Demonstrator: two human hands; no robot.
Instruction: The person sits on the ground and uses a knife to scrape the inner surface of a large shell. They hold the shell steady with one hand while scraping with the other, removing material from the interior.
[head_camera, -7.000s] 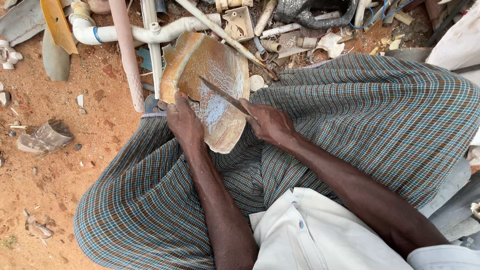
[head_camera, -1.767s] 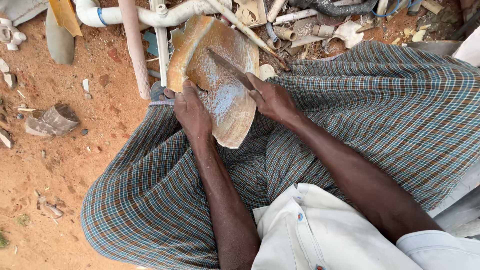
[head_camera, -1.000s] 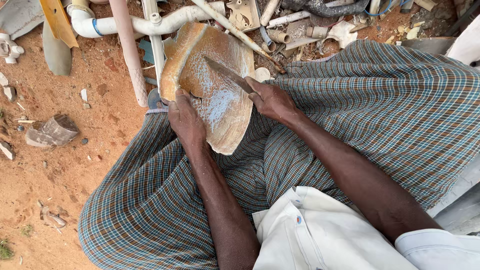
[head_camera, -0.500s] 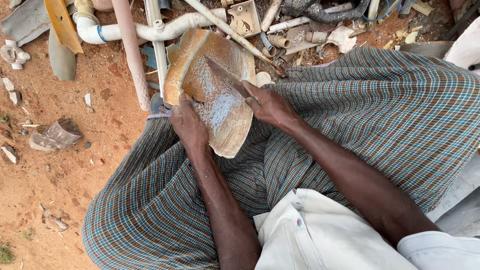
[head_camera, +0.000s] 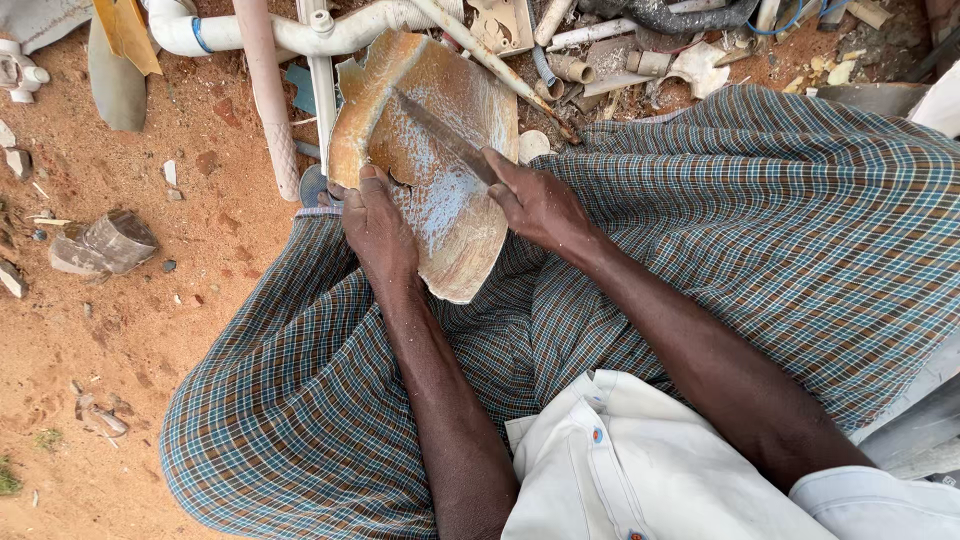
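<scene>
A broad curved slab of brown and pale material, like a husk or bark piece (head_camera: 440, 210), rests on my lap over a checked cloth (head_camera: 700, 200). My left hand (head_camera: 378, 225) presses on its left edge and holds it steady. My right hand (head_camera: 535, 200) grips the handle of a long dark blade (head_camera: 435, 125), which lies diagonally across the slab's inner face, tip toward the upper left. The inner face shows pale scraped streaks and powder.
White plastic pipes (head_camera: 300, 35) and a pinkish tube (head_camera: 265, 95) lie on the red dirt beyond my knees. Scrap fittings and debris (head_camera: 640, 50) pile up at the top. A crumpled grey piece (head_camera: 105, 245) sits on the ground at left.
The blade has shifted back and forth across the slab's inner face over these frames, now sitting higher toward the upper left. My left hand has kept its hold on the slab's edge.
</scene>
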